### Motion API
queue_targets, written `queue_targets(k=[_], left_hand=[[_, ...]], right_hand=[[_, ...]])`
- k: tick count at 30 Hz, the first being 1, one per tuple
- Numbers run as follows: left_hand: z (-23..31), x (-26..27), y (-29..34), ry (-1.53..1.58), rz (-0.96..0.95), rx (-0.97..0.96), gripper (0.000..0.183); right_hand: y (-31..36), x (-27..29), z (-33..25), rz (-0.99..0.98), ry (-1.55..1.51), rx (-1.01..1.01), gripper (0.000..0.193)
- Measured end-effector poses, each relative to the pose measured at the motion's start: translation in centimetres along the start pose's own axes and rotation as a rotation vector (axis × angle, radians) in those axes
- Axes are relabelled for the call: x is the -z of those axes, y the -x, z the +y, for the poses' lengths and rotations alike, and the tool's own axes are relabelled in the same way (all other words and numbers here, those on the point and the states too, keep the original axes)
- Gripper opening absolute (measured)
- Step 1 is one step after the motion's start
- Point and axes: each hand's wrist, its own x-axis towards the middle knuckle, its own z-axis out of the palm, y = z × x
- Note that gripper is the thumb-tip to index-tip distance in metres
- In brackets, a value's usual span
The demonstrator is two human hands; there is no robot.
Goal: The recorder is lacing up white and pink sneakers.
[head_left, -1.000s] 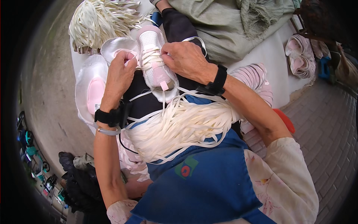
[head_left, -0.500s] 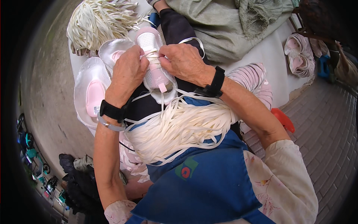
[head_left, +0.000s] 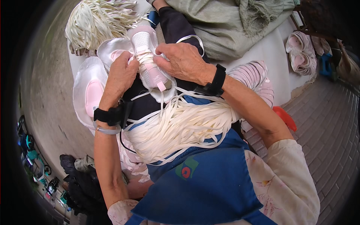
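Note:
A pink and white shoe upper lies over my lap, toe end away from me and heel tab toward me. Cream lace crosses its front in several rows. At the upper's left edge my left hand is closed in a pinch on the lace, its fingertips partly hidden. My right hand is closed at the right edge, thumb against the eyelet side, also pinching lace. A loose lace loop arcs out behind the right hand. A thick bundle of cream laces lies across my lap on the blue apron.
Two white uppers with pink insides lie to the left. Another lace bundle hangs at the far left. A stack of pink uppers sits right of my forearm, a grey-green sack behind. A red object is by the paved floor.
My left hand has moved left and slightly down, away from the lace rows. My right hand has shifted a little left and up. The upper has tilted slightly, showing more lacing.

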Motion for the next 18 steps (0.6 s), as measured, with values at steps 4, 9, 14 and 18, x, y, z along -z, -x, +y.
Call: queue_targets(k=[4, 9, 14, 18], left_hand=[[0.4, -0.4, -0.4, -0.051, -0.01, -0.056, 0.021], [0.8, -1.1, 0.3, 0.324, -0.006, 0.017, 0.015], [1.1, -1.1, -0.2, 0.225, -0.038, -0.004, 0.027], [1.9, -1.7, -0.4, 0.303, -0.016, 0.026, 0.023]], right_hand=[[-0.4, -0.3, -0.1, -0.03, 0.048, -0.03, 0.023], [-0.4, -0.5, 0.0, 0.101, 0.041, 0.032, 0.022], [0.0, -0.4, -0.4, 0.006, 0.138, 0.018, 0.02], [0.4, -0.3, -0.3, -0.026, 0.122, -0.017, 0.02]])
